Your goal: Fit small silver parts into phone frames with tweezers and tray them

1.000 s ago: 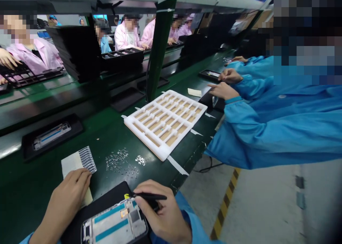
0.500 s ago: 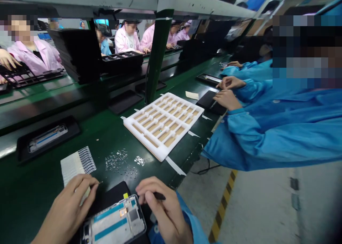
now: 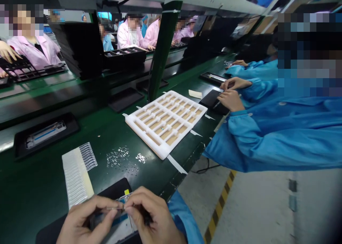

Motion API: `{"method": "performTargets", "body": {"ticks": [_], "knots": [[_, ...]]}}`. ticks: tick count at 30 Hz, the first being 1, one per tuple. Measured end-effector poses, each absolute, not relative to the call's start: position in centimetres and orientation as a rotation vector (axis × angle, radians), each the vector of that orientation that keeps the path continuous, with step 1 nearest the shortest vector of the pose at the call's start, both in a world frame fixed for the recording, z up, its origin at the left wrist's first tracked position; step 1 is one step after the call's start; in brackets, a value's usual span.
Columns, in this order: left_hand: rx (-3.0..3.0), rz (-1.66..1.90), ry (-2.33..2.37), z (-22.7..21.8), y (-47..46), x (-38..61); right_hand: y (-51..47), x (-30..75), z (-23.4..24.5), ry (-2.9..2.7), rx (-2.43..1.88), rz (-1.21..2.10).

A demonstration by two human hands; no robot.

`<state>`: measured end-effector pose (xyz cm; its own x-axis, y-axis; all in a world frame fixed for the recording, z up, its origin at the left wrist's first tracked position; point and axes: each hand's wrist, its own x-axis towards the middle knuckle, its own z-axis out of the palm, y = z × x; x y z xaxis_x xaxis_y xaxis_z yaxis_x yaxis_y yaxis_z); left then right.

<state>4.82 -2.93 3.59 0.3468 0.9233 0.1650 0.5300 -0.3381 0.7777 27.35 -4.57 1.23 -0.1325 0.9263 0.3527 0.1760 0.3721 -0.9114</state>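
Along the green assembly counter point(image 3: 45, 187) in our head view, the white foam tray point(image 3: 141, 128) and scattered tiny parts point(image 3: 119, 156) lie as before. Our left hand point(image 3: 85, 219) and right hand point(image 3: 152, 215), apart a moment ago, now meet over the phone frame point(image 3: 120, 222) on its black mat point(image 3: 112, 188), fingers point(image 3: 133, 209) pinching a thin sliver point(image 3: 114, 208). The strip sheet point(image 3: 76, 176) now lies uncovered.

The left hand point(image 3: 85, 219) and right hand point(image 3: 152, 215) hid most of the white-and-teal phone frame point(image 3: 120, 222), cut off below them; the thin pale sliver point(image 3: 114, 208) at their fingertips and the tiny silver pieces point(image 3: 120, 157) beyond the frame were too small to tell.
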Motion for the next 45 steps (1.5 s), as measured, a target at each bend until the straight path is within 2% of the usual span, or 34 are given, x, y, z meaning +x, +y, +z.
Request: {"method": "performTargets", "body": {"ticks": [5, 8, 14, 26, 31, 35, 38, 42, 45], "knots": [[2.681, 0.587, 1.361, 3.2, -2.5, 3.1, -3.4, 28.6, 0.5, -2.116, -1.138, 0.342], [2.949, 0.494, 1.270, 2.7, -3.2, 2.9, -3.1, 28.8, 0.2, -2.327, -1.158, 0.146], [3.113, 0.305, 1.227, 1.4, -4.4, 2.3, -3.3, 28.4, 0.1, -2.380, -1.168, 0.053], [3.239, 0.652, 1.073, 3.4, -3.0, 4.9, -2.9, 28.4, 0.4, -2.423, -1.087, -0.133], [3.238, 0.585, 1.041, 2.2, -3.1, 4.2, -4.4, 28.0, -0.3, -2.472, -1.104, -0.232], [3.212, 0.340, 1.006, 0.7, -3.7, 3.0, -6.0, 27.5, -1.0, -2.451, -1.241, -0.158], [3.187, 0.275, 1.022, 0.2, -3.9, 2.4, -5.8, 28.1, -0.5, -2.383, -1.240, 0.069], [3.109, 0.344, 1.129, 0.3, -3.6, 2.4, -3.8, 30.0, 0.1, -1.804, -1.192, 0.604], [3.068, 0.379, 1.154, -0.2, -4.1, 2.4, -2.7, 30.7, -1.1, -1.352, -1.145, 0.782]]}}
